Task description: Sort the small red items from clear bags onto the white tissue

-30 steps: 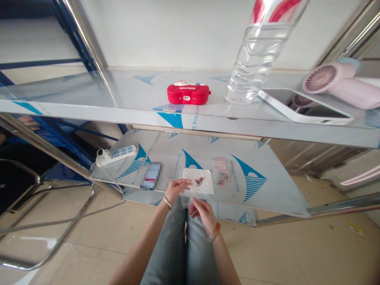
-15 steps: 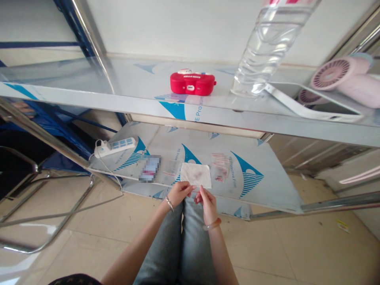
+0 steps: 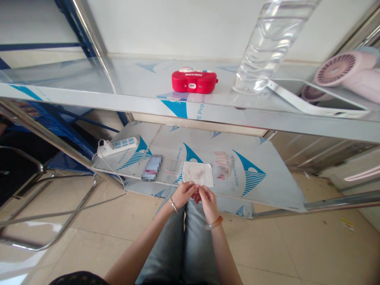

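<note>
My left hand [image 3: 186, 192] and my right hand [image 3: 208, 199] meet fingertip to fingertip above my lap, just in front of the lower shelf's edge. Both are pinched closed; whatever lies between the fingers is too small to make out. Right behind them a white tissue [image 3: 198, 173] lies flat on the shelf, with faint small marks at its middle. To its right are clear plastic bags [image 3: 222, 166] with red stripes and small red bits inside. Another small clear bag [image 3: 172, 168] lies to the left of the tissue, beside a phone [image 3: 152, 168] with a blurred screen.
A white power strip [image 3: 118, 146] with a cable lies on the lower shelf [image 3: 276, 190]. On the upper shelf [image 3: 124, 85] stand a red case [image 3: 194, 82], a water bottle [image 3: 264, 51], a tablet-like device [image 3: 323, 109] and a pink fan [image 3: 337, 71]. A metal-framed chair [image 3: 74, 213] is at left.
My hands have come closer together, and their fingertips now meet where a small gap was. The view has shifted slightly; the things on the shelves lie as before.
</note>
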The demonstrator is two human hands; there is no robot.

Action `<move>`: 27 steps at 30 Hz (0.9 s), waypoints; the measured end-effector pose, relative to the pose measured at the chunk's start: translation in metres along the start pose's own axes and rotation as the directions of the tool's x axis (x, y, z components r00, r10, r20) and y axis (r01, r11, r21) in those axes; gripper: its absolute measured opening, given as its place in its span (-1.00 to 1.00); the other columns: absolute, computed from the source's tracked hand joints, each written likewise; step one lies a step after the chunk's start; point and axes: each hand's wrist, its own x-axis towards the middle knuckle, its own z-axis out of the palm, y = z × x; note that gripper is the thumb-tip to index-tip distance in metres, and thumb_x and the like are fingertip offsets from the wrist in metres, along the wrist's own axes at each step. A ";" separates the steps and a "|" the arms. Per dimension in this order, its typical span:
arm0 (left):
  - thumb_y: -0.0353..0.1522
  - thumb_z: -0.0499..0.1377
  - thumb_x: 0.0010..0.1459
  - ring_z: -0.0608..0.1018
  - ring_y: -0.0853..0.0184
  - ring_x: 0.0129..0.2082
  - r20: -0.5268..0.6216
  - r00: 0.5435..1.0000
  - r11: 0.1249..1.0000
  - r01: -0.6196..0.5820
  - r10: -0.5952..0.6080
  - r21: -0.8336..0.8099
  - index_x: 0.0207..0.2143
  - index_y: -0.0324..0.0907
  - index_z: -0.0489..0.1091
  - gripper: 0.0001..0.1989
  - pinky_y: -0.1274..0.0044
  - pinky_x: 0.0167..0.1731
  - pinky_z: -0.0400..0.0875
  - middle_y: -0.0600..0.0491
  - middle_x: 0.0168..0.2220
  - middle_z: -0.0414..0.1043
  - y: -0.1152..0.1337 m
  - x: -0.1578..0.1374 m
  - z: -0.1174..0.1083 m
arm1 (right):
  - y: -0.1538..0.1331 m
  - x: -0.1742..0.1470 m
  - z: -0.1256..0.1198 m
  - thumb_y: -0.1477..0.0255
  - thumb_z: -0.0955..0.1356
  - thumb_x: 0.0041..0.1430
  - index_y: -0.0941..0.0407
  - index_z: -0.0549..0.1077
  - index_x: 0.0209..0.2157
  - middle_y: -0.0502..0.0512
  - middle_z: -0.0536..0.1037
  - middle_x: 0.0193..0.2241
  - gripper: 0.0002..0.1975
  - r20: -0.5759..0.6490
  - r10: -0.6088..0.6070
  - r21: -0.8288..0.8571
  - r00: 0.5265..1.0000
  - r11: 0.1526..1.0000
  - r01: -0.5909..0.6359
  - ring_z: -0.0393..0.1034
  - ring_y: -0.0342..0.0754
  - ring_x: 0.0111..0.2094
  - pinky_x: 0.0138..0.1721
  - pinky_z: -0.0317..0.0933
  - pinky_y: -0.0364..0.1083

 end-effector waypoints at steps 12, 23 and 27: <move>-0.12 0.00 0.13 0.32 0.47 -0.66 -0.090 0.995 0.999 0.042 -0.044 -0.032 -0.63 -0.17 0.17 -0.61 0.61 -0.58 0.20 0.14 -0.70 0.22 0.004 0.000 0.010 | 0.006 -0.001 0.009 0.08 0.33 0.04 0.12 0.27 -0.59 -0.10 0.27 -0.69 -0.60 -0.181 -0.022 -0.026 0.983 1.000 0.018 0.13 -0.22 -0.65 -0.64 0.07 -0.22; 0.02 -0.03 0.11 0.32 0.50 -0.68 -0.003 0.997 0.993 0.082 -0.083 -0.085 -0.67 -0.21 0.21 -0.47 0.63 -0.60 0.20 0.13 -0.72 0.23 -0.014 0.003 0.012 | 0.012 -0.001 0.004 0.08 0.35 0.01 0.12 0.22 -0.65 -0.12 0.24 -0.74 -0.56 -0.195 0.032 0.065 0.980 0.998 -0.020 0.12 -0.22 -0.68 -0.64 0.05 -0.20; 0.07 -0.10 0.11 0.22 0.54 -0.76 0.043 0.988 0.988 0.149 -0.148 -0.038 -0.68 -0.24 0.27 -0.39 0.63 -0.70 0.09 0.13 -0.76 0.21 -0.013 0.000 0.012 | 0.016 -0.003 0.009 0.10 0.34 0.04 0.12 0.20 -0.66 -0.13 0.21 -0.74 -0.56 -0.209 0.088 0.144 0.974 0.988 -0.058 0.12 -0.23 -0.70 -0.66 0.06 -0.20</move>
